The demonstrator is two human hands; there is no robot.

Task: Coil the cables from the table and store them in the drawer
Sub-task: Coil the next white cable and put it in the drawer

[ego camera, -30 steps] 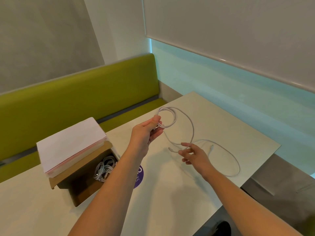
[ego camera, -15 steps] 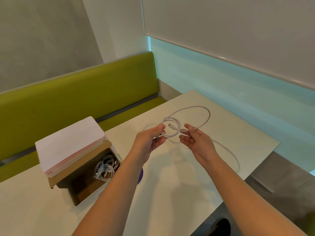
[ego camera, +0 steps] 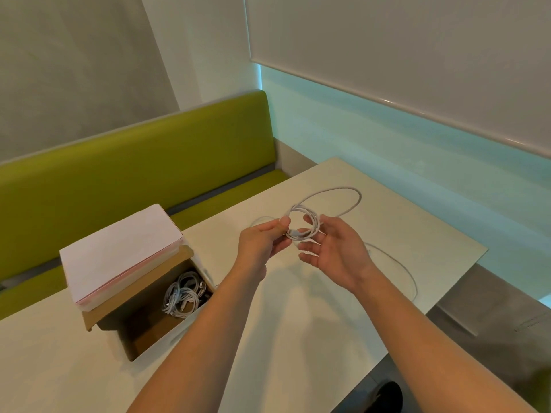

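A white cable (ego camera: 310, 222) is partly wound into a small coil held above the pale table (ego camera: 417, 234). My left hand (ego camera: 262, 245) pinches the coil between thumb and fingers. My right hand (ego camera: 337, 248) sits just right of the coil, palm up, fingers spread and touching its loops. A larger loose loop rises behind the coil, and the cable's tail trails right over the table toward its edge. The open cardboard drawer (ego camera: 143, 338) at the left holds several coiled white cables (ego camera: 183, 296).
A white box (ego camera: 119, 251) rests on the brown top of the drawer unit. A green bench (ego camera: 134, 162) runs behind the table. The table's right edge drops to a grey floor, with a dark shoe (ego camera: 384, 394) at the bottom.
My right hand came up from the table to the coil. Another loop joined the coil in my left hand, and the loose length on the table shortened.
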